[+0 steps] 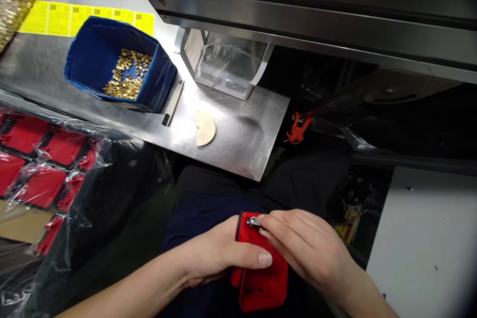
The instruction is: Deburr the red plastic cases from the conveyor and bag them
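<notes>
Low in the head view, over my lap, my left hand (227, 256) grips a red plastic housing (263, 285) with a black rim. Its thumb lies across the inside of the part, and the other fingers are hidden behind it. My right hand (311, 246) is closed on a small shiny metal tool (253, 221) that looks like a nail clipper. The tool's tip is at the upper inner corner of the housing; whether it touches the plastic I cannot tell. Most of the tool is hidden under the fingers.
On the metal bench (246, 144) are a blue bin (84, 59) of small brass pieces, a pale half-disc (206, 128), a white-handled tool (173, 103) and a clear-bagged grey bin (231, 67). Wrapped red parts (40, 186) fill a box at left. An orange-red air gun (298, 129) hangs beyond the bench.
</notes>
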`<state>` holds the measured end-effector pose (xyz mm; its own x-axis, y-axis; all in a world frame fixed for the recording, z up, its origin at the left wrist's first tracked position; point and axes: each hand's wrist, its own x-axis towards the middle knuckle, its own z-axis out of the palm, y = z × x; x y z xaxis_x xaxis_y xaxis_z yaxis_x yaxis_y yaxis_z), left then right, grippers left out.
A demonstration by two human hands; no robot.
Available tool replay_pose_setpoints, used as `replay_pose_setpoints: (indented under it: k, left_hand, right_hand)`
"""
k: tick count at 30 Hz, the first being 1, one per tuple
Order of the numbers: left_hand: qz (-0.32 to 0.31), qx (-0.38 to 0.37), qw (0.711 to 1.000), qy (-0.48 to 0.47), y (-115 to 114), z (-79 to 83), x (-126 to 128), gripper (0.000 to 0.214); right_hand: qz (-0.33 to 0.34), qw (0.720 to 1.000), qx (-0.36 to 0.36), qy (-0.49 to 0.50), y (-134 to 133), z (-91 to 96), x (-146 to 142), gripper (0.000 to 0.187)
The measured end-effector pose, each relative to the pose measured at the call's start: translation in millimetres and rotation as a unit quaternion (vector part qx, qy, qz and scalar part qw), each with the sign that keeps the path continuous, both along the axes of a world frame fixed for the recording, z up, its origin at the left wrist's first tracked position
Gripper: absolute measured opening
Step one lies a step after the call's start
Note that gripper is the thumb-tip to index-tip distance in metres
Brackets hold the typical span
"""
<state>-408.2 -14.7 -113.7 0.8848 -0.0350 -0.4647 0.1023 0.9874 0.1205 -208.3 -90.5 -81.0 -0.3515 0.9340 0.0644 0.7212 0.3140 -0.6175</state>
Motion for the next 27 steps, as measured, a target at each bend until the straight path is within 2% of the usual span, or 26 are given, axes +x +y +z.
replay_pose_setpoints:
  k: [9,15,19,22,27]
  left_hand:
    - [-0.046,-0.016,0.999,0.003,1,0.3,-2,0.032]
    - [-0.035,-0.023,0.999,-0.001,-1,-0.8,-3,0.033]
    - [-0.028,-0.021,0.999,-0.006,1,-0.3,-3,0.036]
    - [-0.03,-0.027,0.999,-0.013,1,-0.4,-3,0.039]
    - [-0.037,-0.026,0.999,-0.014,-1,-2.0,-4,0.037]
  right_hand:
    - [0.071,0.994,0.061,-0.062,14,10.4,9,0.023]
    - [0.083,0.996,0.038,-0.026,10,2.1,11,0.025]
    - [0.021,0.999,-0.013,0.044,6,-3.2,13,0.025]
    - [-0.007,0.997,-0.056,0.057,4,-3.1,14,0.023]
    - [0.044,0.998,-0.044,0.023,7,0.0,15,0.027]
